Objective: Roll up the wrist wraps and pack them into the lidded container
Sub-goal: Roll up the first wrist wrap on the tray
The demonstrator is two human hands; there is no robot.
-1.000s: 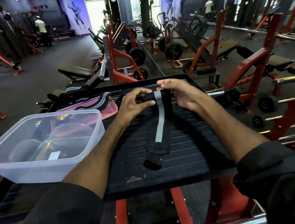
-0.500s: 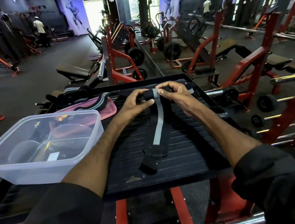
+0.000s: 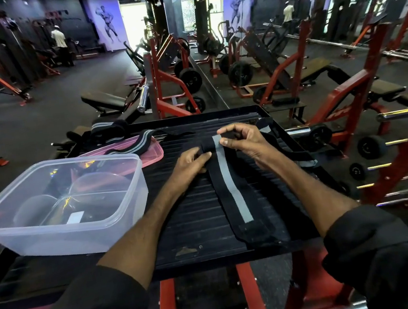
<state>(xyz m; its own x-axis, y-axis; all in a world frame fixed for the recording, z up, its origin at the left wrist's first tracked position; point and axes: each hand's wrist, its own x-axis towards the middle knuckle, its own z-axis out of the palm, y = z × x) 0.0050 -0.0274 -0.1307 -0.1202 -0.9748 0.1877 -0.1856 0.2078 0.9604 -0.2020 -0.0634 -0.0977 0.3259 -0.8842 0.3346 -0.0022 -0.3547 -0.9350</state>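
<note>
Four wrist wraps are showing, with one container and one lid.

1. The black wrist wrap with a single grey centre stripe (image 3: 233,194) is lying lengthwise on the black ribbed metal platform (image 3: 193,222). Its near end is resting flat by the platform's front edge. Its far end is sitting wound into a small tight roll between the two hands.
2. The left hand (image 3: 188,164) is grasping the left end of that roll, with thumb and fingertips closing on it.
3. The right hand (image 3: 242,139) is pinching the roll at the grey stripe between thumb and index finger. The other fingers are curling loosely above it.
4. The clear rectangular plastic container (image 3: 61,238) is standing open on the platform's left side, well apart from the roll.
5. The translucent pink lid (image 3: 153,155) is lying flat just behind the container.
6. A second wrist wrap (image 3: 132,144), black with grey stripes, is draping across the pink lid.
7. A third wrist wrap (image 3: 107,127) is lying bunched at the platform's far-left corner. Whether it is joining the second cannot be told.
8. A fourth wrist wrap (image 3: 290,154) is lying on the platform's right side, partly under the right forearm.

Two people are standing far off among the red gym machines.
</note>
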